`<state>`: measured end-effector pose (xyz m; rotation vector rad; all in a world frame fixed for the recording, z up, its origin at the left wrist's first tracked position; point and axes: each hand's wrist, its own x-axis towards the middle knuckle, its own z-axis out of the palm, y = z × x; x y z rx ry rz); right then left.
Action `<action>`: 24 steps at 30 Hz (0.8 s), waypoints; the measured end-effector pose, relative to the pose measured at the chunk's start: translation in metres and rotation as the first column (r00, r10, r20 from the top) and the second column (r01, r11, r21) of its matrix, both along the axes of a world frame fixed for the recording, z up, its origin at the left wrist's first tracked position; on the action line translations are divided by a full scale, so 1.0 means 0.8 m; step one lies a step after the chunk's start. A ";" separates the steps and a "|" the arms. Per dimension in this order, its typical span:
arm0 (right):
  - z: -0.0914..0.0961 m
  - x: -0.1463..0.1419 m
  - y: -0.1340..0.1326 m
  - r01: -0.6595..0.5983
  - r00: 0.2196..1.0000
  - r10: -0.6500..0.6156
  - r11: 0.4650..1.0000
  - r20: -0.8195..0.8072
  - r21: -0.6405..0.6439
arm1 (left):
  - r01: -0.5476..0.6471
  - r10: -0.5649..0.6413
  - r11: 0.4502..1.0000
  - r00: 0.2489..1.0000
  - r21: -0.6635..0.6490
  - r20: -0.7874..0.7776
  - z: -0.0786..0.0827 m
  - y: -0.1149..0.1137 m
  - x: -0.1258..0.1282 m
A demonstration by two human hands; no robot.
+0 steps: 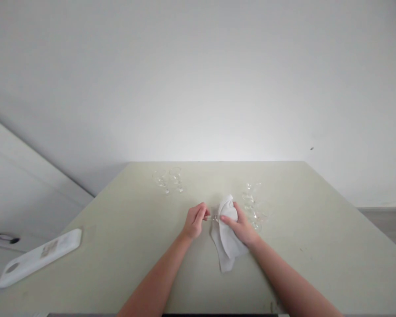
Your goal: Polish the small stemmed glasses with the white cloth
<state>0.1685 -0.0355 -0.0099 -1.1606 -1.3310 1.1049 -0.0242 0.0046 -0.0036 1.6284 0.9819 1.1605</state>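
Observation:
A small clear stemmed glass (214,217) lies sideways between my hands above the table. My left hand (195,219) is closed, its fingers pinching the foot end of the stem. Round the bowl end, my right hand (240,224) grips a white cloth (226,240), which covers most of the bowl; loose cloth hangs down toward the table. Just beyond my right hand, several clear glasses (250,200) stand or lie close together, partly hidden by the hand. Two more stemmed glasses (176,176) stand upright toward the back left.
The pale table (125,246) reaches back to a white wall (198,88). On its left edge lies a long white plastic object (41,259) with a label and a round hole. A dark item (1,236) shows at the far left, beyond the table.

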 end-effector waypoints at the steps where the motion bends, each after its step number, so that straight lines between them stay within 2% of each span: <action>1: 0.003 0.001 -0.001 -0.004 0.998 -0.001 0.998 0.065 0.066 | -0.005 0.008 0.994 1.000 -0.108 0.019 -0.001 0.004 0.002; 3: 0.007 0.001 -0.003 -0.033 0.989 0.012 0.989 0.149 0.143 | -0.016 0.031 0.959 0.998 -0.283 0.051 -0.002 0.009 0.004; 5: 0.007 -0.001 -0.004 -0.041 0.989 0.017 0.986 0.146 0.160 | -0.022 0.049 0.947 0.996 -0.320 0.077 -0.001 0.010 0.004; 6: 0.006 -0.003 -0.004 -0.032 0.994 0.017 0.990 0.108 0.140 | -0.026 0.052 0.960 0.995 -0.277 0.087 0.001 0.009 0.004; 8: 0.002 -0.006 -0.003 -0.012 1.000 0.012 0.999 -0.011 0.052 | -0.033 0.042 0.994 0.996 -0.104 0.084 0.004 0.003 0.002; 10: 0.000 -0.007 -0.002 -0.015 0.994 0.010 0.999 -0.111 -0.045 | -0.043 0.038 0.996 0.998 0.074 0.056 0.007 -0.002 0.000; 12: 0.000 -0.005 -0.003 -0.046 0.991 0.037 0.996 -0.132 -0.070 | -0.067 0.064 0.990 0.997 0.126 0.034 0.007 -0.003 -0.001; 14: 0.003 -0.003 -0.004 -0.072 0.994 0.071 0.997 -0.086 -0.007 | -0.114 0.111 0.993 0.992 0.039 0.055 0.005 0.000 0.000; 16: 0.006 -0.001 -0.005 -0.092 0.995 0.094 0.992 -0.015 0.085 | -0.144 0.156 0.982 0.983 -0.120 0.093 0.002 0.006 0.002; 19: 0.005 -0.001 -0.005 -0.104 0.994 0.106 0.987 -0.015 0.123 | -0.143 0.205 0.926 0.967 -0.350 0.150 -0.004 0.014 0.005; 21: 0.002 -0.003 -0.004 -0.092 0.984 0.094 0.996 -0.152 0.015 | -0.124 0.220 0.893 0.959 -0.433 0.178 -0.007 0.017 0.006; 24: -0.002 -0.005 -0.002 -0.132 0.932 0.044 0.965 -0.359 -0.225 | -0.118 0.224 0.892 0.954 -0.437 0.200 -0.007 0.019 0.006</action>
